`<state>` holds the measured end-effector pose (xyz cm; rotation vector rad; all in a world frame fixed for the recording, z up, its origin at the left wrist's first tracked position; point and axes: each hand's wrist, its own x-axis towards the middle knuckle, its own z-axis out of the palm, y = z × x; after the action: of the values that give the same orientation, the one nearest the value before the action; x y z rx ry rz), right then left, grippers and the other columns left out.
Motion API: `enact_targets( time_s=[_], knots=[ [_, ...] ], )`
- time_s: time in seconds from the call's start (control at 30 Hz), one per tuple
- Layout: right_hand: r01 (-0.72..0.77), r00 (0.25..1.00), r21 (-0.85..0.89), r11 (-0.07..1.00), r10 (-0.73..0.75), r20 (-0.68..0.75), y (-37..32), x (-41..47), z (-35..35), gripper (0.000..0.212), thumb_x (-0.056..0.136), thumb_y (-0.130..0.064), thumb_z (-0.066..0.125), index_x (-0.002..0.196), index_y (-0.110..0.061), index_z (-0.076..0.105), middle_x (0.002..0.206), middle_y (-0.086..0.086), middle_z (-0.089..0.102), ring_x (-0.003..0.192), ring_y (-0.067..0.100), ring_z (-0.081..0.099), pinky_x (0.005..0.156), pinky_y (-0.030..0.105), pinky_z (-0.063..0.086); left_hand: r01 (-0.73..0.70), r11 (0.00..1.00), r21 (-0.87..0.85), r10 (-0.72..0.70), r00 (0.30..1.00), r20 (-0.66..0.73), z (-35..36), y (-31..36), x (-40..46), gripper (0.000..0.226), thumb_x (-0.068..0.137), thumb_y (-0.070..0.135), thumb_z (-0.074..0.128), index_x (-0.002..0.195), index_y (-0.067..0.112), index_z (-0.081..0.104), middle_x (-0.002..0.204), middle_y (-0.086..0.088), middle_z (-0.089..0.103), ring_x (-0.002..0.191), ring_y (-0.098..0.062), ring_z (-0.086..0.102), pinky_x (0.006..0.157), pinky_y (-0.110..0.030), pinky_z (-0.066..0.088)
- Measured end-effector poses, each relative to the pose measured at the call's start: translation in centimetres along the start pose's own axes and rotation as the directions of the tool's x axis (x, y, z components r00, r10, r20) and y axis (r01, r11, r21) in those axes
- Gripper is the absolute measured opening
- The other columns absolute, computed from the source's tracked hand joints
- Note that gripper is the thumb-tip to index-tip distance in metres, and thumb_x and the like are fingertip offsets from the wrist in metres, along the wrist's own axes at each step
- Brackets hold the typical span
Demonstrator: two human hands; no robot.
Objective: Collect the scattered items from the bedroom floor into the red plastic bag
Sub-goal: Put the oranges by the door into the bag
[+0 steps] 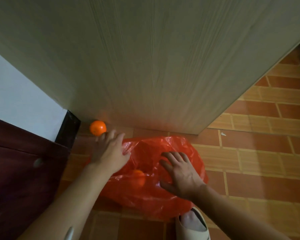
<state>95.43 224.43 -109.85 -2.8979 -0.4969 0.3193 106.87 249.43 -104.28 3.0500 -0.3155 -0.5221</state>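
Orange fruit (97, 128); red bag (145, 193); terracotta floor (260, 163).

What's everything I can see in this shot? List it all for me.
Round orange fruit: one, orange, on the floor by the cabinet's base, at the left fingertips.
Second orange fruit: one, orange, inside the bag.
Red plastic bag: one, red, translucent, on the floor.
Pale wood-grain cabinet: one, beige, ahead.
Dark maroon panel: one, left.
Tiled floor: orange-brown.
Cream slipper: one, on a socked foot, bottom.
Left hand: open, reaching for the fruit.
Right hand: open, flat on the bag.
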Motion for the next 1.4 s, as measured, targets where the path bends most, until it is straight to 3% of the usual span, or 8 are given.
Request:
enact_targets(
  time_s=[0.13, 0.27, 0.5, 0.63, 0.7, 0.8, 1.0, 1.4],
  knots=[
    [0.085, 0.992, 0.025, 0.996, -0.083, -0.096, -0.2, 1.9, -0.9, 0.075, 0.097, -0.065, 0.042, 0.160, -0.027, 0.030, 0.168, 0.006, 0.023, 0.155, 0.030, 0.019, 0.125, 0.057, 0.017, -0.200, 0.979, -0.042, 0.204, 0.960, 0.192, 2.1, 0.0, -0.6, 0.095, 0.080, 0.067, 0.069, 0.158, 0.040, 0.024, 0.169, 0.003, 0.013, 0.155, -0.028, 0.011, 0.123, -0.053, 0.023],
    [0.080, 0.988, -0.062, 0.995, -0.071, 0.136, 0.6, 5.3, 0.0, 0.090, 0.096, -0.075, 0.029, 0.165, -0.027, -0.002, 0.172, 0.003, -0.015, 0.157, 0.028, -0.017, 0.126, 0.057, -0.006, -0.401, 0.915, 0.049, 0.372, 0.883, 0.285, 4.1, -0.1, -1.8, 0.087, 0.087, 0.061, 0.067, 0.159, 0.038, 0.024, 0.172, 0.002, 0.003, 0.158, -0.024, -0.002, 0.125, -0.059, 0.010],
    [0.075, 0.902, -0.207, 0.975, 0.022, 0.432, 3.7, 6.3, 5.5, 0.091, 0.098, -0.074, 0.022, 0.163, -0.022, -0.013, 0.169, 0.005, -0.021, 0.158, 0.029, -0.015, 0.127, 0.059, -0.001, -0.146, 0.989, 0.020, 0.114, 0.845, 0.523, 7.4, -1.1, -3.5, 0.101, 0.088, 0.075, 0.055, 0.164, 0.032, 0.005, 0.172, 0.002, -0.008, 0.158, -0.030, -0.003, 0.123, -0.062, 0.015],
    [0.043, 0.905, -0.175, 0.984, 0.036, 0.423, 3.6, 6.0, 5.0, 0.083, 0.100, -0.067, 0.019, 0.163, -0.022, -0.013, 0.169, 0.007, -0.021, 0.158, 0.029, -0.016, 0.127, 0.059, 0.000, -0.004, 0.998, -0.058, 0.033, 0.859, 0.512, 7.8, -1.9, -3.5, 0.091, 0.095, 0.074, 0.042, 0.165, 0.027, 0.009, 0.173, 0.002, -0.003, 0.158, -0.032, 0.004, 0.125, -0.056, 0.018],
    [0.013, 0.951, -0.095, 0.995, 0.017, 0.309, 2.3, 5.5, 3.8, 0.082, 0.097, -0.070, 0.006, 0.164, -0.024, -0.008, 0.170, 0.005, -0.017, 0.157, 0.026, -0.016, 0.127, 0.058, 0.000, -0.020, 0.998, -0.066, 0.049, 0.877, 0.478, 7.7, -1.9, -3.2, 0.086, 0.097, 0.070, 0.041, 0.164, 0.025, 0.012, 0.173, 0.002, -0.001, 0.158, -0.032, 0.006, 0.125, -0.054, 0.019],
    [0.004, 0.990, 0.066, 0.998, -0.014, 0.142, -0.8, 3.6, 2.8, 0.076, 0.102, -0.067, 0.021, 0.165, -0.028, 0.003, 0.170, -0.003, -0.011, 0.157, 0.020, -0.016, 0.126, 0.052, -0.007, -0.051, 0.997, -0.051, 0.068, 0.896, 0.440, 7.6, -1.3, -2.8, 0.081, 0.100, 0.065, 0.042, 0.164, 0.024, 0.014, 0.173, 0.003, 0.000, 0.158, -0.029, 0.005, 0.125, -0.055, 0.019],
    [0.116, 0.905, 0.185, 0.976, -0.181, 0.384, -4.6, -1.0, 5.3, 0.097, 0.094, -0.074, 0.043, 0.163, -0.034, -0.012, 0.172, 0.002, -0.010, 0.158, 0.021, -0.009, 0.126, 0.054, -0.002, -0.052, 0.998, -0.034, 0.062, 0.894, 0.443, 8.1, 0.1, -2.1, 0.075, 0.104, 0.056, 0.040, 0.164, 0.019, 0.013, 0.173, 0.003, 0.004, 0.158, -0.030, 0.008, 0.125, -0.051, 0.021],
    [0.175, 0.840, 0.063, 0.983, -0.182, 0.511, -2.1, -4.5, 9.4, 0.087, 0.097, -0.072, 0.032, 0.164, -0.031, -0.003, 0.172, 0.005, -0.009, 0.159, 0.030, -0.004, 0.124, 0.065, 0.004, -0.130, 0.985, 0.110, 0.054, 0.851, 0.522, 9.3, 1.9, -2.9, 0.108, 0.091, 0.060, 0.065, 0.164, 0.013, 0.000, 0.172, -0.004, -0.003, 0.157, -0.033, 0.010, 0.122, -0.051, 0.029]
  ],
)
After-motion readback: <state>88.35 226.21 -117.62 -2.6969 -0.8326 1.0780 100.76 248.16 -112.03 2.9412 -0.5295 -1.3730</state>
